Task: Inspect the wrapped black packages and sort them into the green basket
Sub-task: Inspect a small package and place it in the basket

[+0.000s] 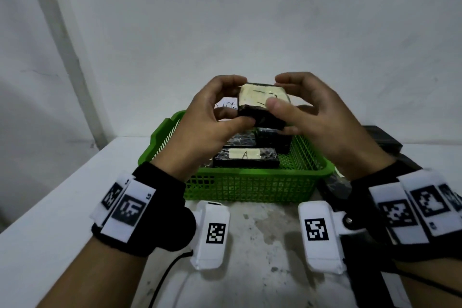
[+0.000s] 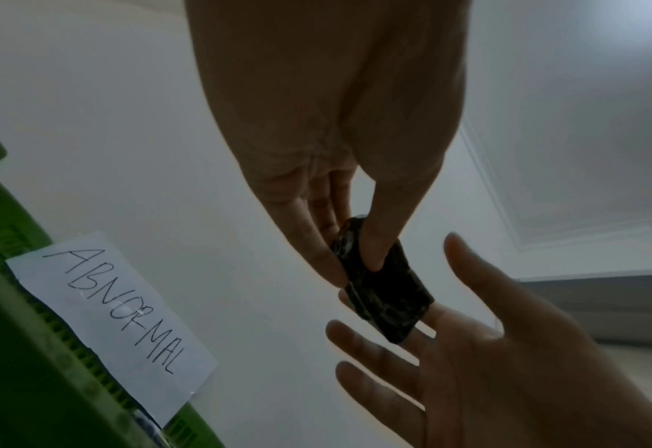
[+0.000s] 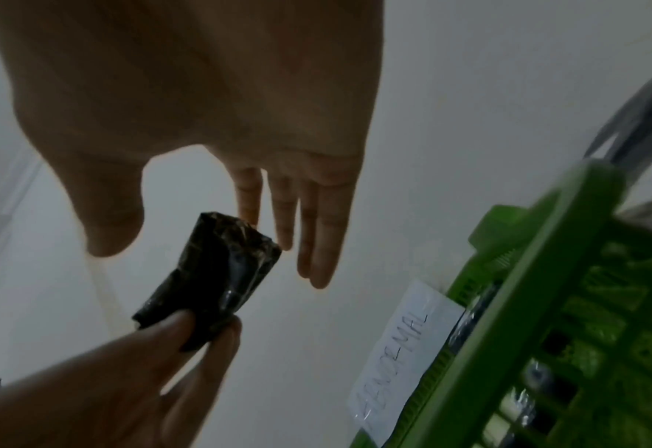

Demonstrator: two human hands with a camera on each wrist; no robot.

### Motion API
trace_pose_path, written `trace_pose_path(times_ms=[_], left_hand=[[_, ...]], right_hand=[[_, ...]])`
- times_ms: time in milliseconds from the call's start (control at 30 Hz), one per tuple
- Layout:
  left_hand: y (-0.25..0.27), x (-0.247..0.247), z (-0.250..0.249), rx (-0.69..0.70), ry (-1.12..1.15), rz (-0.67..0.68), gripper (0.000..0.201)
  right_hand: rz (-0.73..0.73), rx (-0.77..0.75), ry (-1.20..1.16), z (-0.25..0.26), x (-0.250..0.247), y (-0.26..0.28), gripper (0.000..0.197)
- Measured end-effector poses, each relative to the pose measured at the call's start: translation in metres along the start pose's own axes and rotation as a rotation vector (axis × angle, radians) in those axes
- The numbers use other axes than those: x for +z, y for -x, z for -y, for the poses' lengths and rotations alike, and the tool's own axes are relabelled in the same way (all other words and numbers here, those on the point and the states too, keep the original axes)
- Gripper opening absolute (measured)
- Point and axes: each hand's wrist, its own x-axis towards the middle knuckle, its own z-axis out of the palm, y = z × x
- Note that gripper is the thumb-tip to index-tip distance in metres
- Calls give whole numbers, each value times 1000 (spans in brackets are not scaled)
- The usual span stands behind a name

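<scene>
A black wrapped package with a cream label on top is held up above the green basket. My left hand pinches its left end between thumb and fingers, as the left wrist view shows. My right hand is at the package's right end. Its fingers are straight, the index tip touches the package, and the thumb stands off it. In the basket lie several black packages, one labelled A.
A paper sign reading ABNORMAL is taped to the basket's far wall. More black packages lie on the white table to the right of the basket. A white wall rises close behind.
</scene>
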Motion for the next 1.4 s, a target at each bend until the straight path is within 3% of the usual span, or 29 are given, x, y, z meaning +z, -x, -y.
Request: trace_pose_path(times_ms=[100,233,467,600,800,867,967,1067,1167,1267,1400], left_hand=[[1,-1,-3,48,-25,61,49],[4,1,-6,46,33,176,40],[2,3,-2,74,74,145,24],[0,1,0,81,42,75,24],[0,0,-1,123,-52,45,30],[1,-1,-1,120,-37,55,29],[2,-1,-2,93,41,39,22],[0,1,-1,3,53,25,12],[-1,5,-2,-126,77,70,25],[0,9,-7,-177,142,105,43],[0,7,-4,-161,155,37,25]], right_hand=[[-2,123,-161,3,-1,-2,32],[-69,48,-125,-1,-4,-3,11],[-64,36,-62,-4,-6,-3,17],[-72,76,-3,-7,-6,-3,38],[116,49,-28,-4,-6,-2,78],[93,11,-16,-7,-6,-3,73],[47,-33,-65,-8,-6,-4,50],[-23,-68,-82,-4,-4,-3,34],[-86,-125,-24,-4,2,-2,36],[-60,-152,-26,-5,4,-1,31],[101,-124,-40,-3,3,0,48]])
